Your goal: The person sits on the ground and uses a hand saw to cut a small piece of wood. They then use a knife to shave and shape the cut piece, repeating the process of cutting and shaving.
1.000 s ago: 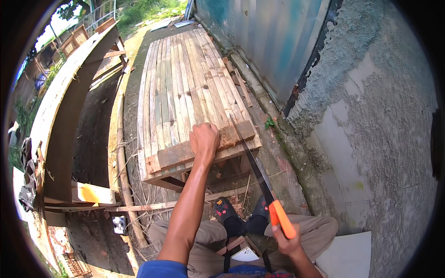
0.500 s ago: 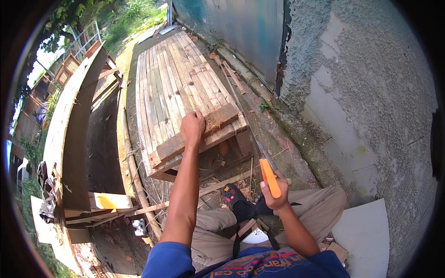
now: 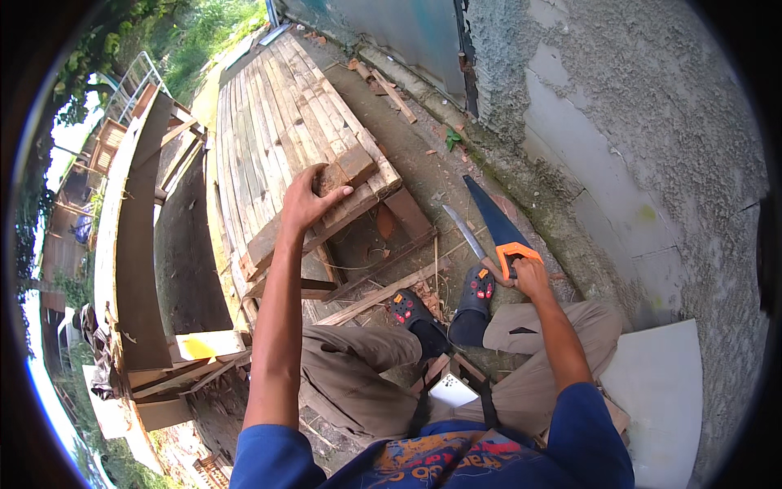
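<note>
My left hand (image 3: 308, 200) is spread over a brown wooden board (image 3: 356, 165), thumb apart and fingers curled over its edge. The board lies across the near end of a low platform of wooden slats (image 3: 269, 122). Low on the right, my right hand (image 3: 531, 275) is closed round the orange handle of a handsaw (image 3: 486, 210). Its dark blade points up and away, close to the ground. Just left of the saw lies a long knife (image 3: 464, 231), whose handle end is near the saw's grip and my shoe.
On the left stands a long wooden frame (image 3: 134, 236) with a dark inner side. A rough grey wall (image 3: 643, 122) runs along the right. A white panel (image 3: 656, 391) leans at the lower right. Scrap wood (image 3: 395, 96) lies along the wall's foot.
My right hand has moved right and away with the handsaw, whose blade now shows broadside. My left hand has loosened from a fist to a wider hold on the board. The view has shifted.
</note>
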The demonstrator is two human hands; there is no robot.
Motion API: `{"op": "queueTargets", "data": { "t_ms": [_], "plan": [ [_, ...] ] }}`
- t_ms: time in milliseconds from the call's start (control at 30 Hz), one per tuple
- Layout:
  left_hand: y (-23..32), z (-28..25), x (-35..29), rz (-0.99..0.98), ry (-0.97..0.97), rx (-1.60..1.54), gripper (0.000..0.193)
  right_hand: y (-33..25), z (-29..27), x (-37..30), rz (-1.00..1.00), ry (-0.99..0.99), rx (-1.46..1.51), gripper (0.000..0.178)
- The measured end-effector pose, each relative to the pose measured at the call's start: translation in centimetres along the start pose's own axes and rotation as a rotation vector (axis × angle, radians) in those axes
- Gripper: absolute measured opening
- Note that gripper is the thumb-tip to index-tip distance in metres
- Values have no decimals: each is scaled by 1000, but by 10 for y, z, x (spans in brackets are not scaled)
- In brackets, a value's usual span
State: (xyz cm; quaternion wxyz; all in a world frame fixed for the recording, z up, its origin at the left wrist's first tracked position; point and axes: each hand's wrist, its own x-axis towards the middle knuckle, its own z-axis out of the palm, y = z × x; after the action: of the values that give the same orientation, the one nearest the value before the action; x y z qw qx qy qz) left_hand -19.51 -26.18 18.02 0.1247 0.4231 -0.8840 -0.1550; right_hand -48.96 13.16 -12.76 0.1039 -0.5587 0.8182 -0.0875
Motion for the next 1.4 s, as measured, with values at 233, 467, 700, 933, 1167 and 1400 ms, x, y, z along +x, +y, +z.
{"op": "queueTargets", "data": {
  "t_ms": [233, 467, 700, 933, 1167, 1400],
  "plan": [
    [14, 1, -1, -83, -44, -17, 78, 29, 76, -9, 143, -93, -352, 19],
    [1, 16, -2, -28, 124, 66, 76, 13, 85, 4, 7, 57, 38, 25],
    [3, 15, 6, -35, 80, 35, 76, -24, 92, 71, 360, -144, 275, 46],
    [-3, 18, 4, 27, 135, 18, 77, -50, 133, 66, 502, -201, 192, 61],
    [5, 14, 5, -17, 85, 50, 79, -43, 116, 41, 372, -86, 279, 48],
    [5, 8, -3, -66, 43, 111, 74, -78, 31, -4, 464, 209, 638, 44]
  ]
}}
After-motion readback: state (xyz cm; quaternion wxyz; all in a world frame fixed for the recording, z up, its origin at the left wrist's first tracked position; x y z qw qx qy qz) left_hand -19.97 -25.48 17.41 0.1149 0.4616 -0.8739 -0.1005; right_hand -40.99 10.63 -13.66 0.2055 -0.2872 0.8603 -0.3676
